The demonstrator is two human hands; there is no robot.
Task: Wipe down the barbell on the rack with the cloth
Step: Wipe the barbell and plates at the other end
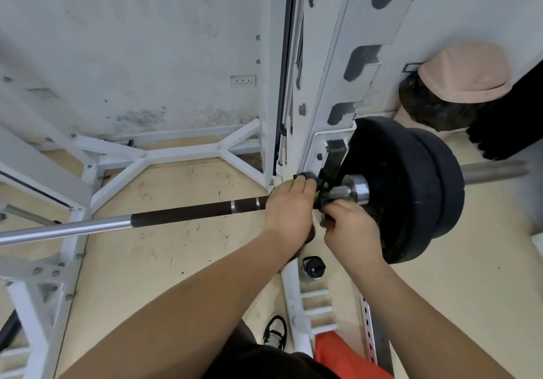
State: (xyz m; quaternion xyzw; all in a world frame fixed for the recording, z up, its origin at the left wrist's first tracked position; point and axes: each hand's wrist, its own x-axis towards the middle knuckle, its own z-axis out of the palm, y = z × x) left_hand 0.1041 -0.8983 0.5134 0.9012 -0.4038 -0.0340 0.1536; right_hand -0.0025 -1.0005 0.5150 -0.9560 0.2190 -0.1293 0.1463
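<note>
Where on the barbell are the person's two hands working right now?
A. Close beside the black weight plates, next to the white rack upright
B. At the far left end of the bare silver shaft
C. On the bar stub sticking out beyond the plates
A: the left hand and the right hand sit together on the barbell just inside the black weight plates, holding a dark cloth by the rack upright.

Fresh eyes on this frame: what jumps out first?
Both hands meet mid-frame on the barbell near the white rack upright: the left hand grips the bar with a dark cloth showing past its fingers, and the right hand works just inside the collar. Right of them hang the black weight plates. A pink hat sits by the wall, upper right.
</note>
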